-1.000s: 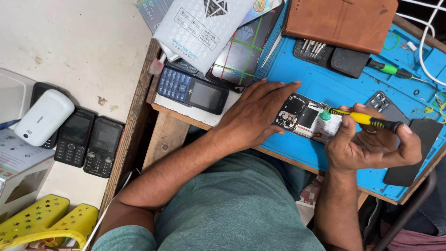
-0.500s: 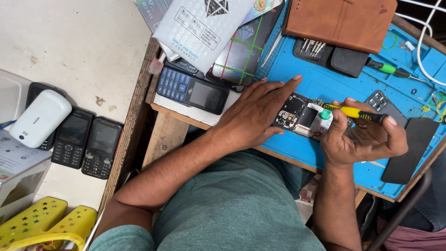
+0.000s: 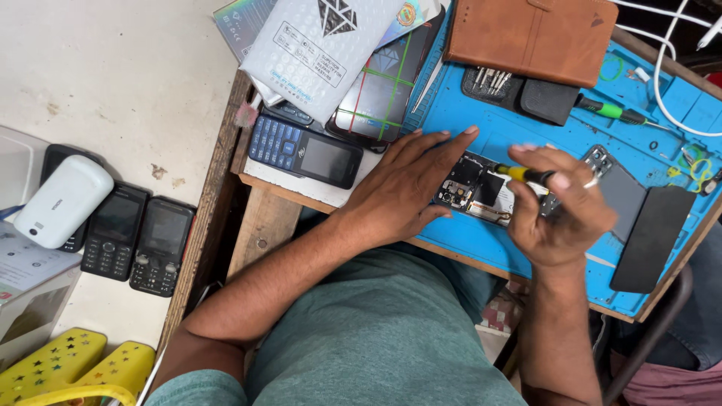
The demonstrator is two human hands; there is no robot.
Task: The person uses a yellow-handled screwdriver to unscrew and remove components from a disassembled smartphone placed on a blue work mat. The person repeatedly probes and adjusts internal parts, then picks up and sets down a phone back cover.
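An opened phone (image 3: 475,189) with its circuit board showing lies on the blue work mat (image 3: 654,158). My left hand (image 3: 410,186) rests flat on the phone's left end, fingers spread, pinning it down. My right hand (image 3: 560,207) grips a yellow and black screwdriver (image 3: 524,174), its tip pointing left onto the board. Part of the phone is hidden under both hands.
A brown wallet case (image 3: 530,34), a black bit holder (image 3: 519,92), a green screwdriver (image 3: 611,111), a black back cover (image 3: 648,237) and white cables (image 3: 669,68) lie on the mat. A blue keypad phone (image 3: 304,153), a cracked phone and packets sit at left. Several keypad phones (image 3: 139,237) lie on the floor.
My right hand has turned and lifted the screwdriver, bringing its tip onto the board from the right. The left hand stays pressed on the phone.
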